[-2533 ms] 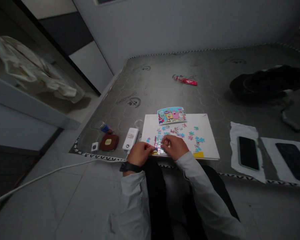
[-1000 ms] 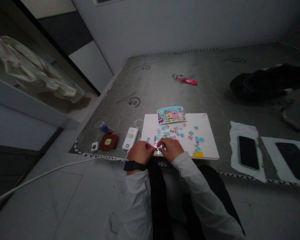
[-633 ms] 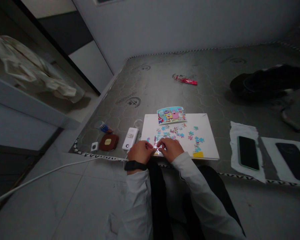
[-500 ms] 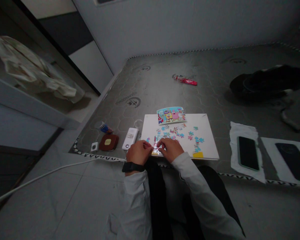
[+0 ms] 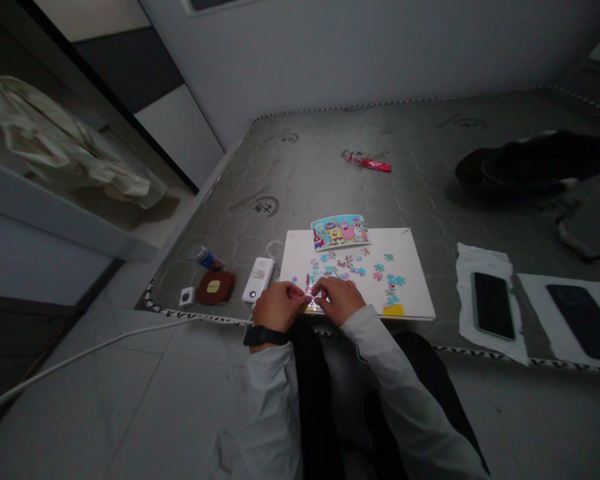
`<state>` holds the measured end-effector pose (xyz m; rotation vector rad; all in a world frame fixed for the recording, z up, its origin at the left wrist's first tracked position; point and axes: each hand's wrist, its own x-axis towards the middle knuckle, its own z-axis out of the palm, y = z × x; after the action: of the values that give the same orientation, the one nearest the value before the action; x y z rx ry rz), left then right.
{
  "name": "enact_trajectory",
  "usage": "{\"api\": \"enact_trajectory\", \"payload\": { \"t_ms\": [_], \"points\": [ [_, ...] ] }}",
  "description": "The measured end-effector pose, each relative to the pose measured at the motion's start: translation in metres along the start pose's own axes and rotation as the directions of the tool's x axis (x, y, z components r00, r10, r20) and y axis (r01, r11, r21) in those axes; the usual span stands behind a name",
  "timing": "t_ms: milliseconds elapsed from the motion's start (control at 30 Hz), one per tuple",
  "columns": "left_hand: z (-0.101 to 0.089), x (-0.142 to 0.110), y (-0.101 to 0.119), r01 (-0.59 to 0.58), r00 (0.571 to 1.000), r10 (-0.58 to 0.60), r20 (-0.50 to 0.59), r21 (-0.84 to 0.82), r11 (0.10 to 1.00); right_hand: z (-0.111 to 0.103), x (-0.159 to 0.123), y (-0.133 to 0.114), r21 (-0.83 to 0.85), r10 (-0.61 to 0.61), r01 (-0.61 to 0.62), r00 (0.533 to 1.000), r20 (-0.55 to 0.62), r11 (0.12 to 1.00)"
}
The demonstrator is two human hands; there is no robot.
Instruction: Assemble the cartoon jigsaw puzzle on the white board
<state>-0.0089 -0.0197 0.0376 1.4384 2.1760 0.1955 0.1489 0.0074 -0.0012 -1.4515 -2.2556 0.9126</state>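
A white board (image 5: pixel 410 280) lies on the grey mattress (image 5: pixel 330 180), strewn with several loose blue and pink puzzle pieces (image 5: pixel 380 272). A joined patch of puzzle (image 5: pixel 316 280) sits at its near left edge. A cartoon reference picture (image 5: pixel 340 231) rests at the board's far edge. My left hand (image 5: pixel 276 307) and my right hand (image 5: pixel 341 299) meet over the joined patch, fingertips pinched together on a small piece between them. A dark watch is on my left wrist.
Left of the board lie a white power bank (image 5: pixel 258 279), a brown round case (image 5: pixel 214 288), a small white plug (image 5: pixel 186 296) and a can (image 5: pixel 203 255). Two phones (image 5: pixel 491 305) lie on white cloths at right. A red tube (image 5: pixel 368 161) and dark clothing (image 5: pixel 530 167) lie farther back.
My right hand has slid left toward my left hand, so both now pinch at the same spot on the joined patch. The view has shifted slightly.
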Motion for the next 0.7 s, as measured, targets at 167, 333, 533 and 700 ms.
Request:
{"api": "enact_trajectory", "payload": {
  "t_ms": [167, 333, 533, 700],
  "points": [
    [-0.001, 0.001, -0.001, -0.001, 1.000, 0.001, 0.001, -0.010, 1.000, 0.001, 0.000, -0.001, 0.011, -0.008, 0.008, 1.000, -0.011, 1.000],
    [-0.001, 0.004, -0.002, 0.008, 0.994, -0.009, -0.110, -0.014, 1.000, -0.020, -0.002, 0.008, 0.097, 0.016, -0.004, 0.992, -0.125, 0.995],
    [0.001, 0.005, -0.003, 0.006, 0.984, -0.007, -0.176, -0.007, 1.000, -0.066, -0.015, 0.053, -0.038, 0.185, -0.199, 0.953, -0.238, 0.979],
    [0.001, 0.006, -0.002, 0.014, 0.982, -0.014, -0.187, -0.002, 1.000, -0.076, -0.023, 0.071, -0.094, 0.282, -0.293, 0.953, -0.113, 0.951]
  ]
}}
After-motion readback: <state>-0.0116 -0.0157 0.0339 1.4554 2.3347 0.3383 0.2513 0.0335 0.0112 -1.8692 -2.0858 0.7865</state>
